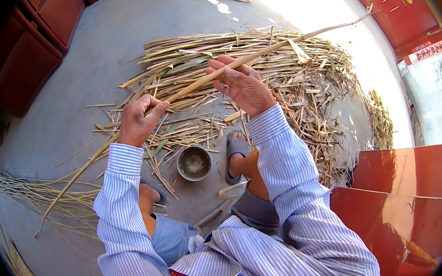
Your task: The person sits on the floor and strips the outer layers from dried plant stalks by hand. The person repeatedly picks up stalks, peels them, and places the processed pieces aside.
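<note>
A long, thin tan stalk (190, 91), like a reed or cane, slants across in front of me from lower left to upper right. My left hand (140, 120) is closed around it, thumb lying along its length. Further up, the stalk passes across the loosely spread fingers of my right hand (245, 86), whose palm is turned up; the fingers are not wrapped tight on it. Beyond both hands lies a big pile of similar dry stalks (196, 45). On the floor between my feet stands a round metal bowl (193, 163) with murky liquid inside.
Dry husks and leaf scraps (309, 113) litter the ground to the right. Thin stripped stalks (51, 197) lie at the left. Dark red furniture (22, 61) stands at the far left, a glossy red surface (410, 173) at the near right. A red double door (389, 2) is at the far right.
</note>
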`<state>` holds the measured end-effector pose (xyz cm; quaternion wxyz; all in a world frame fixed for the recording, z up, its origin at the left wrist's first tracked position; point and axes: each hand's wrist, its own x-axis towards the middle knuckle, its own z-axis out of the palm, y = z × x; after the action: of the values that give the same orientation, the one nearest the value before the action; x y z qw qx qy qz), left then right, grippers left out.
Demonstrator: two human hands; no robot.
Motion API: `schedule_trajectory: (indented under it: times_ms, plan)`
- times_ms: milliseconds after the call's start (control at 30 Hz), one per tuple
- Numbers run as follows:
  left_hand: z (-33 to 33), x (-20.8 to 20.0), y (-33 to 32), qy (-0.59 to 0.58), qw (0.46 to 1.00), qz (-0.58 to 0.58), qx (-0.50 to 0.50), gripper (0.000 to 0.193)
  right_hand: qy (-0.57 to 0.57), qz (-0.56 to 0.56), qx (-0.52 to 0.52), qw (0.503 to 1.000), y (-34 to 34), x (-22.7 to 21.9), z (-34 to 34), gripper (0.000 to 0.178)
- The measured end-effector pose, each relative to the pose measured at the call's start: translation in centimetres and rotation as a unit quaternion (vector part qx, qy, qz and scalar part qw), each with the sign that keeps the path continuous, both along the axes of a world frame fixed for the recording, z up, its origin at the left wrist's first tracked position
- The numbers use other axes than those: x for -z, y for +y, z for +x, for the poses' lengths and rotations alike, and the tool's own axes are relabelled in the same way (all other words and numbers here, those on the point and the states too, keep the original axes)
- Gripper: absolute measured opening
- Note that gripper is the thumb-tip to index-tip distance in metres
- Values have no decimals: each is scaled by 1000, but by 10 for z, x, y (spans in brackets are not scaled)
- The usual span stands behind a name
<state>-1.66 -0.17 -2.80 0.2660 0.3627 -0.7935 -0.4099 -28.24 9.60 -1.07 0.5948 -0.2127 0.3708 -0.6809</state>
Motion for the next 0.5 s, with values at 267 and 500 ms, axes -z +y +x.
schedule_trajectory:
  times_ms: [267,500]
  plan:
    - [-13,4,5,0,994,-106,-32,30,150,10,120,981,-13,-2,20,28]
    - [6,0,0,-32,997,-68,-27,30,108,-29,148,983,-12,0,-18,25]
